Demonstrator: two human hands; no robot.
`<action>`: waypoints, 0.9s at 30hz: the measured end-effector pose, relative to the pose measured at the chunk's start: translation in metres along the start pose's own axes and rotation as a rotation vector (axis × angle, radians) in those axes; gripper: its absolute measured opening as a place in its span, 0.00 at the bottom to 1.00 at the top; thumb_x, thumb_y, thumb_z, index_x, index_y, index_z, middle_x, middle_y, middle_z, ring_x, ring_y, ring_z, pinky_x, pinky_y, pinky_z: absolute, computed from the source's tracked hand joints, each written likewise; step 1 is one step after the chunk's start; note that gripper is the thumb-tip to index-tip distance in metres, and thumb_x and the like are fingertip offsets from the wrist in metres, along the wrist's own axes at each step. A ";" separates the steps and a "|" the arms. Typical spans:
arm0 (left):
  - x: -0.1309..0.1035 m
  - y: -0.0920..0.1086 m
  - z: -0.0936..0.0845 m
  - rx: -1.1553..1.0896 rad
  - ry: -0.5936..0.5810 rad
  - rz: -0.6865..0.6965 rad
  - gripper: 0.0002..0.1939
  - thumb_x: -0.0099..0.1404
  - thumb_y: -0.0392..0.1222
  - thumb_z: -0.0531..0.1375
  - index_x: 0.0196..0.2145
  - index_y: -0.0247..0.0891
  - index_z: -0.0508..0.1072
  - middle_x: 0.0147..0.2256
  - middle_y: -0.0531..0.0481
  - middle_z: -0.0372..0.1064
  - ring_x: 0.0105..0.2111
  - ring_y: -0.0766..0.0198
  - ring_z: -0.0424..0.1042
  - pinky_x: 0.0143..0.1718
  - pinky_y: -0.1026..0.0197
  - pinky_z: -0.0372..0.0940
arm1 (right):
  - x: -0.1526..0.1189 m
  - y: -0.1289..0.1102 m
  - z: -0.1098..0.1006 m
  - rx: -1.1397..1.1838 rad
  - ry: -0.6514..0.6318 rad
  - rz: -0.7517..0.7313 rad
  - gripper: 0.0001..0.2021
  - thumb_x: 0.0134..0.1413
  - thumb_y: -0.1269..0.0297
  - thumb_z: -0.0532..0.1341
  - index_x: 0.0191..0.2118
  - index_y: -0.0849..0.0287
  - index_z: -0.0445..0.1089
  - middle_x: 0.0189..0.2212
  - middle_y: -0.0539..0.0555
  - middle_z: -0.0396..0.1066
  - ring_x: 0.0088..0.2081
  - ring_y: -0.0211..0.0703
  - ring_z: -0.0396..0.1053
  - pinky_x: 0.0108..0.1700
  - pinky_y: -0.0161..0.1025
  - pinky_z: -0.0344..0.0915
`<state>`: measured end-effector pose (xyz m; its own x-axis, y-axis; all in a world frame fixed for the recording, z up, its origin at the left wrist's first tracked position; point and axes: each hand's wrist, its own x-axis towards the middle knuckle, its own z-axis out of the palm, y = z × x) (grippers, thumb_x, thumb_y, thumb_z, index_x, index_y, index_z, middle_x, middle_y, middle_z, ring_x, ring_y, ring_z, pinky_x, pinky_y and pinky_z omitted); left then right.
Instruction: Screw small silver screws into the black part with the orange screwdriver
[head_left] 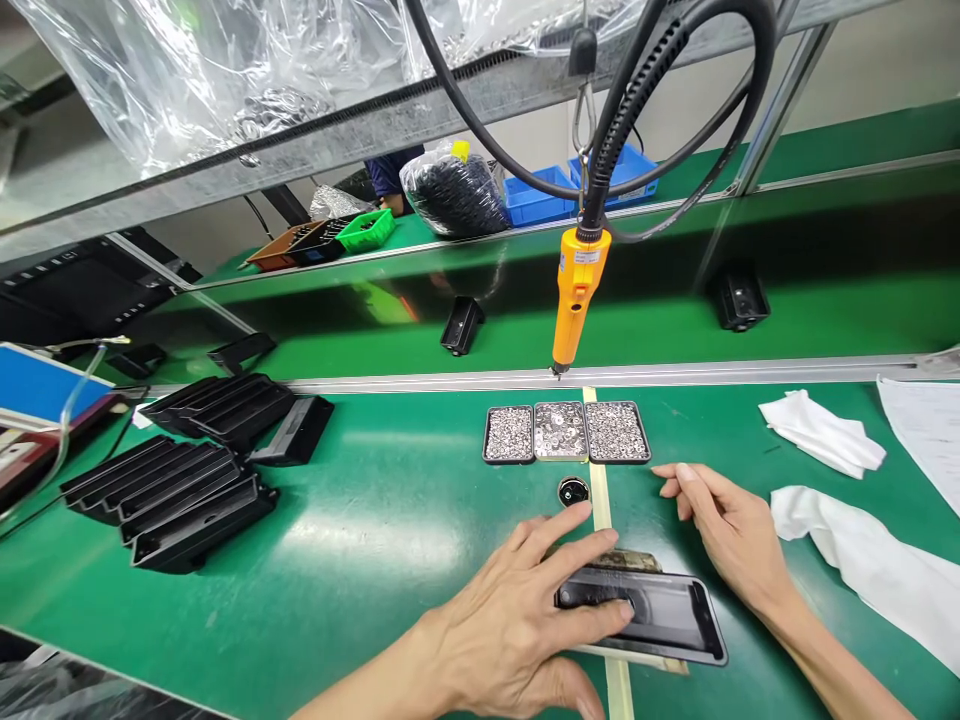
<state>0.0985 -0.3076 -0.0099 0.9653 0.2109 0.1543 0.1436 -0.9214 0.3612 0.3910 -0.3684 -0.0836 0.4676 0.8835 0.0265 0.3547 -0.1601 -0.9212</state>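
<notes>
My left hand [525,610] lies with fingers spread over a long black plastic housing [675,615]. One fingertip rests inside the housing. This housing sits on a low holder [637,561] whose edges show behind and in front of it. Just beyond the left fingertips is a small round black part with a shiny rim [574,492]. To the right of the housing, my right hand [727,530] hovers with thumb and fingers pinched together, below the rightmost tray of small metal parts [619,432]. Whatever the pinch holds, if anything, is too small to make out.
Two more trays of small metal pieces, a middle tray [561,432] and a left tray [509,435], stand alongside. A yellow electric screwdriver [577,300] hangs above them. Several black housings [187,490] are piled at left. A white cloth [821,432] and white sleeve-like fabric [862,560] lie at right.
</notes>
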 end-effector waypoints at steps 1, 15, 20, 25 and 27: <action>0.002 0.000 0.000 0.015 -0.006 0.004 0.37 0.66 0.72 0.60 0.66 0.51 0.67 0.72 0.37 0.57 0.73 0.30 0.51 0.57 0.26 0.69 | 0.000 0.000 0.000 -0.001 0.000 0.000 0.25 0.70 0.38 0.55 0.43 0.54 0.79 0.30 0.50 0.72 0.29 0.41 0.66 0.35 0.39 0.62; -0.005 -0.007 0.010 -0.220 0.275 0.034 0.30 0.76 0.66 0.50 0.65 0.47 0.69 0.65 0.39 0.68 0.70 0.42 0.59 0.61 0.38 0.67 | 0.000 0.000 0.000 -0.014 -0.016 0.025 0.26 0.69 0.36 0.54 0.43 0.54 0.78 0.31 0.50 0.72 0.30 0.41 0.66 0.36 0.39 0.62; -0.004 -0.036 0.002 -0.288 0.594 -0.350 0.14 0.79 0.44 0.54 0.47 0.44 0.80 0.47 0.45 0.79 0.57 0.52 0.70 0.59 0.46 0.67 | 0.001 0.012 -0.002 -0.054 -0.021 0.034 0.27 0.66 0.33 0.55 0.41 0.52 0.79 0.31 0.50 0.73 0.32 0.42 0.68 0.34 0.37 0.63; 0.007 -0.097 -0.010 -0.082 0.613 -0.627 0.07 0.75 0.38 0.61 0.41 0.39 0.81 0.42 0.45 0.79 0.47 0.52 0.70 0.52 0.47 0.67 | 0.007 0.025 -0.003 -0.095 -0.006 0.038 0.30 0.61 0.29 0.56 0.39 0.51 0.79 0.35 0.52 0.75 0.35 0.45 0.72 0.34 0.36 0.67; 0.014 -0.113 -0.009 -0.042 0.555 -0.654 0.05 0.72 0.37 0.64 0.42 0.40 0.82 0.42 0.45 0.79 0.47 0.51 0.69 0.52 0.47 0.65 | 0.008 0.028 -0.004 -0.105 -0.004 0.047 0.31 0.59 0.28 0.56 0.37 0.52 0.78 0.37 0.53 0.76 0.38 0.47 0.74 0.33 0.37 0.67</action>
<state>0.0939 -0.1976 -0.0398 0.4430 0.8346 0.3273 0.6152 -0.5486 0.5662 0.4081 -0.3673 -0.1078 0.4827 0.8756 -0.0170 0.4159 -0.2463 -0.8754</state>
